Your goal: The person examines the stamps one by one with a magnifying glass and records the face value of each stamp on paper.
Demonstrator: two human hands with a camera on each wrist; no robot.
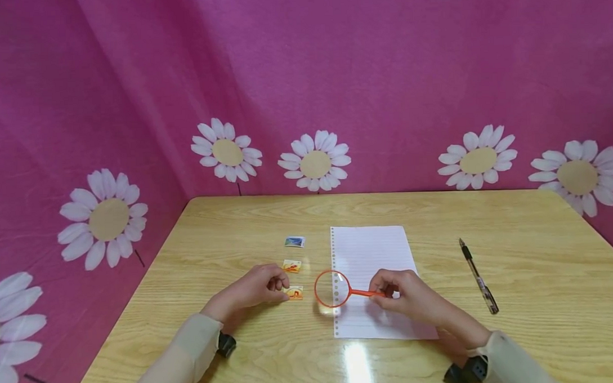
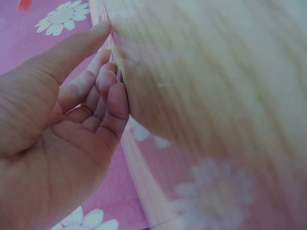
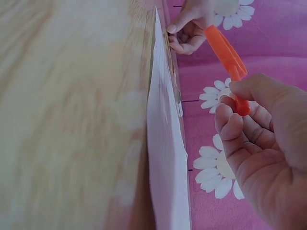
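In the head view my right hand point(image 1: 403, 289) pinches the handle of an orange magnifying glass point(image 1: 358, 293) between thumb and fingers. Its round lens hangs above the left edge of a lined sheet of paper point(image 1: 369, 251). The right wrist view shows the orange frame point(image 3: 223, 50) edge-on, held off the table. My left hand point(image 1: 261, 286) rests on the wood, its thumb and index fingertips apart at the left side of a yellow stamp-like picture point(image 1: 295, 293), which lies flat. Behind it lie a second yellow one point(image 1: 291, 266) and a blue one point(image 1: 295, 241).
A black-capped clear pen point(image 1: 479, 275) lies right of the paper on the wooden table point(image 1: 236, 222). A pink cloth point(image 1: 384, 87) with white daisies hangs behind the table and along its left side. Each wrist wears a black camera.
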